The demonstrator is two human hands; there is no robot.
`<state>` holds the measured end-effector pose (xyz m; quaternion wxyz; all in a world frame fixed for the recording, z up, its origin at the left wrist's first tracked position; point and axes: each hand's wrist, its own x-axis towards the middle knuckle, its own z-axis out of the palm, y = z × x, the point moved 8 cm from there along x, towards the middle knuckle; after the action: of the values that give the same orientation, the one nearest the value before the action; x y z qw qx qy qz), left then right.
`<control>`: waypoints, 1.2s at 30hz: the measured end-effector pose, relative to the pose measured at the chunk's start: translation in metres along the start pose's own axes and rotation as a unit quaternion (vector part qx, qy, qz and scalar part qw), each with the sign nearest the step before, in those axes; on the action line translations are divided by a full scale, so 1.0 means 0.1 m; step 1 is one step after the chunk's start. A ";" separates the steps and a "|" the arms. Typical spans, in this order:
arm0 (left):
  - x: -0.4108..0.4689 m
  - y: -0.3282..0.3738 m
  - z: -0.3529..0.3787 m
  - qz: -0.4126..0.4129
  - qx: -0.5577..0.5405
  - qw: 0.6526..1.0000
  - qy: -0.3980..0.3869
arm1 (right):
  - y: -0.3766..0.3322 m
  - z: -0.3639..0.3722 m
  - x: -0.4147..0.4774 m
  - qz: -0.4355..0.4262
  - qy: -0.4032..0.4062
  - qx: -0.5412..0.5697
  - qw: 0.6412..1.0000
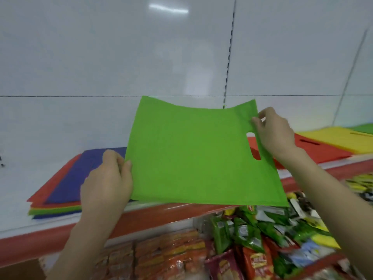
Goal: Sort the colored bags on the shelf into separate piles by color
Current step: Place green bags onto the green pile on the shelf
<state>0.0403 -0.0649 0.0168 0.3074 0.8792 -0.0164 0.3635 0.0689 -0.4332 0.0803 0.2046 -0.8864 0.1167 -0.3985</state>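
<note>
Both hands grip one green bag (199,154) flat above the shelf (161,211): my left hand (107,178) pinches its near edge, my right hand (274,132) the handle side, likely heading for the green pile (365,127).

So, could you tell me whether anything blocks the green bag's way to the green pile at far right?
Nothing visible does: the green bag is held above the shelf, and the red pile and yellow pile before the green pile lie flat.

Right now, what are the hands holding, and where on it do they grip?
Both hold one green bag: the left hand pinches its left edge near the lower corner, the right hand grips the right edge by the handle cutout.
</note>
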 end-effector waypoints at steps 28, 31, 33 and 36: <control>-1.42 5.00 3.56 0.203 -0.176 0.946 -0.179 | 5.25 -2.67 0.20 0.213 0.096 -0.257 0.938; -1.51 5.45 3.92 0.222 -0.190 0.939 -0.183 | 5.68 -2.79 0.30 0.221 0.108 -0.267 0.932; -1.55 5.76 4.17 0.235 -0.201 0.933 -0.184 | 5.98 -2.88 0.41 0.224 0.121 -0.265 0.930; -1.55 6.23 4.58 0.230 -0.209 0.931 -0.190 | 6.43 -3.00 0.68 0.239 0.138 -0.268 0.923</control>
<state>0.0573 -0.8530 -0.0050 0.3827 0.8201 -0.3523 0.2385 -0.1408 -1.1109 0.0111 0.0305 -0.7902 0.4548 -0.4096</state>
